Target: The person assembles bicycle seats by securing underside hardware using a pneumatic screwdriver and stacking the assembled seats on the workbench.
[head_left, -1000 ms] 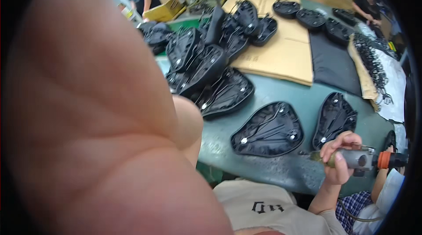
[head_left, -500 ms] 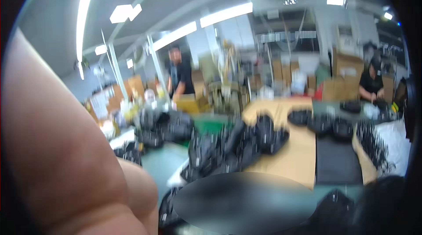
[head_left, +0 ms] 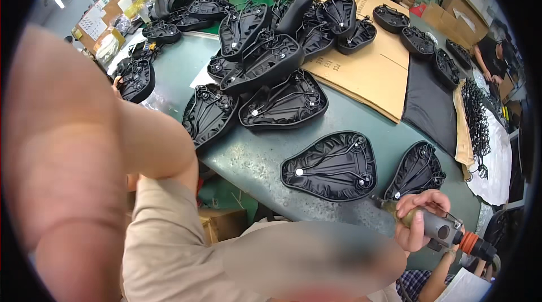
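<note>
One grey cylindrical power tool with an orange ribbed collar is gripped by the right hand, whose fingers and thumb are wrapped around its front part, at the near side of a worn green table. Its tip is held near two black, rounded-triangular saddles, laid underside up. Whether the left hand is spread or curled cannot be told; the left of the view is filled by a raised, blurred left arm. Beyond, more black saddles are heaped partly over flat tan cardboard.
</note>
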Available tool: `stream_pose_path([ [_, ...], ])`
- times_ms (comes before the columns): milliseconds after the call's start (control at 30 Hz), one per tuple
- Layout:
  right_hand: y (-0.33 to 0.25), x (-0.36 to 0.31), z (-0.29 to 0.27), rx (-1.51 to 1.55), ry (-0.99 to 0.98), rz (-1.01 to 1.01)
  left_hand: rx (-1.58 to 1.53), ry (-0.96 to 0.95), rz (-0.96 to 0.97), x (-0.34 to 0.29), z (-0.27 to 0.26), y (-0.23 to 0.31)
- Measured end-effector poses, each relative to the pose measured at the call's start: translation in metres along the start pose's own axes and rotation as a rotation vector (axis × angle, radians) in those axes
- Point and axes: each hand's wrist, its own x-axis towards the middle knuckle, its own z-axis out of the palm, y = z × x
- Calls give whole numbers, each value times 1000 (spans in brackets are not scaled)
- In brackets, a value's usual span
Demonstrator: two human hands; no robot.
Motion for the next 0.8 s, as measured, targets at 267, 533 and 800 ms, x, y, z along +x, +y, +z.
stream_pose_path([
  [267,13,1,-20,-86,-62,-42,10,-68,43,-17,137,96],
  [533,4,14,-11,-35,-32,58,-214,-96,-43,-18,68,-21],
  [800,28,-2,-69,458,-177,459,-95,399,482,47,230,-5],
])
